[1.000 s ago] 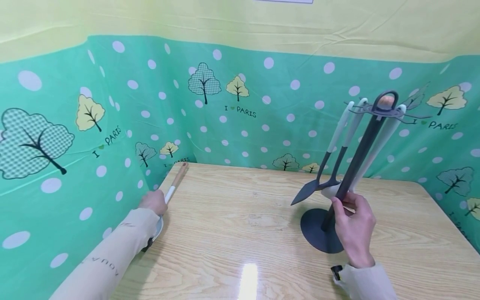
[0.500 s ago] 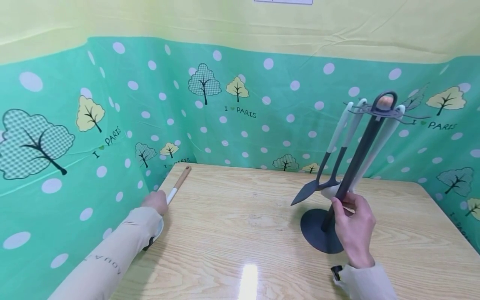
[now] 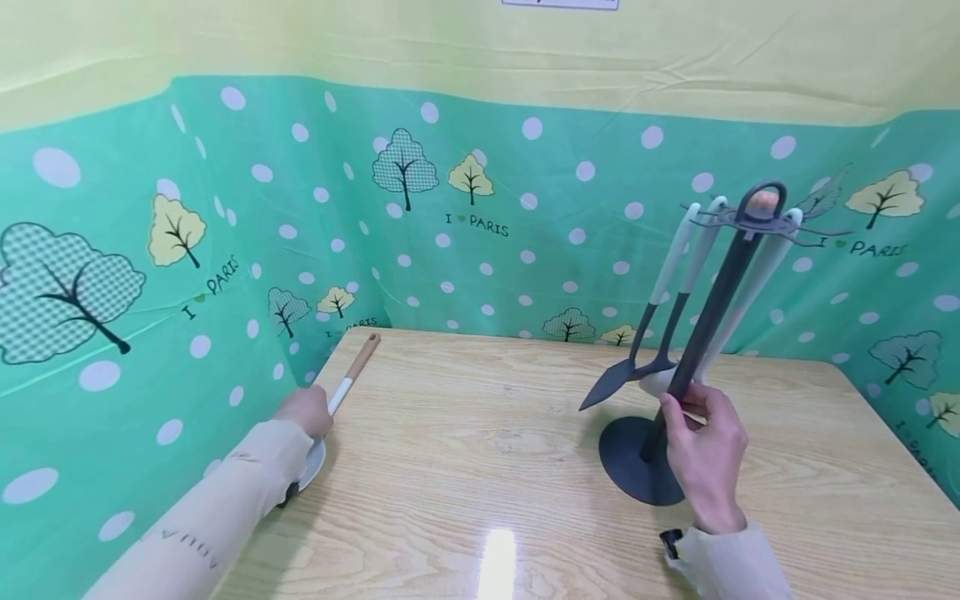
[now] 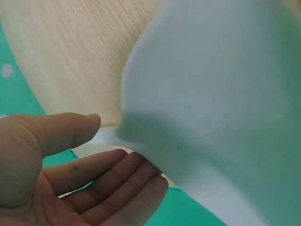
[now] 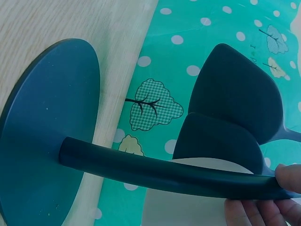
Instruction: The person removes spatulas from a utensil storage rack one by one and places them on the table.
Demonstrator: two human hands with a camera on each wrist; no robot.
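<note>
At the table's left edge my left hand holds a white utensil near its neck; its handle ends in wood. The left wrist view shows the broad white head, with my thumb over the neck and my fingers along its lower edge. On the right, my right hand grips the dark post of a utensil stand, thumb on one side, fingertips on the other. Two dark spatulas and a white-headed utensil hang from its hooks; the post partly hides the latter.
The stand's round dark base sits on the wooden table. A green and yellow printed cloth rises along the table's back and left sides, close to my left hand.
The wooden handle end has shifted slightly right and toward me since a second ago. My left hand has since drifted a little left. My right hand keeps its hold on the post.
</note>
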